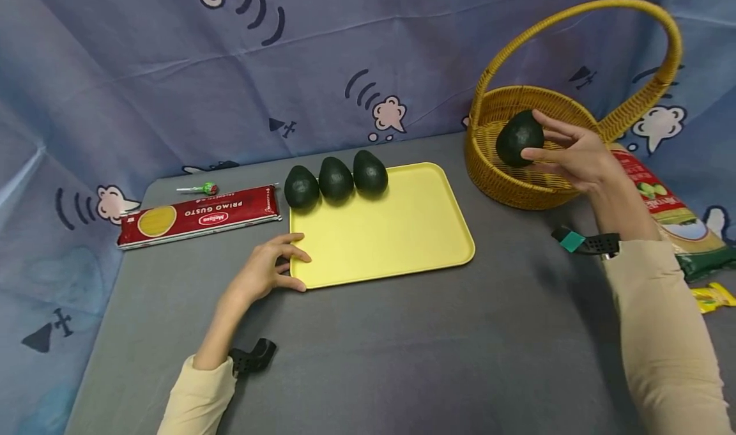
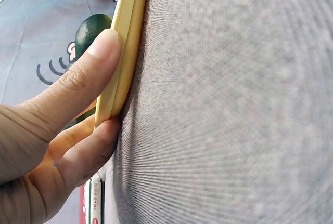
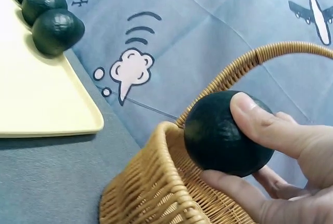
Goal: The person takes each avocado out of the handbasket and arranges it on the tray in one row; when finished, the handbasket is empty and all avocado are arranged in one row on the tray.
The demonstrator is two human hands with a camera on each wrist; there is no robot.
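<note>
Between the fingers and thumb of my right hand (image 1: pixel 581 154) is a dark green avocado (image 1: pixel 520 138), held over the opening of the wicker basket (image 1: pixel 517 195). The right wrist view shows this avocado (image 3: pixel 223 133) just above the basket's rim (image 3: pixel 171 172). My left hand (image 1: pixel 270 266) grips the near left corner of a yellow tray (image 1: pixel 391 237). In the left wrist view, the thumb (image 2: pixel 101 50) lies against the tray's edge (image 2: pixel 125 52). A row of three avocados (image 1: pixel 336 181) sits along the tray's far left edge.
Left of the tray lie a red spaghetti pack (image 1: pixel 201 218) and a lollipop (image 1: pixel 198 188). A red and green bag (image 1: pixel 661 198) and a yellow wrapper (image 1: pixel 713 296) lie at the right, by the right forearm. The basket's tall handle (image 1: pixel 575 13) arches upward before a patterned blue cloth (image 1: pixel 322 58).
</note>
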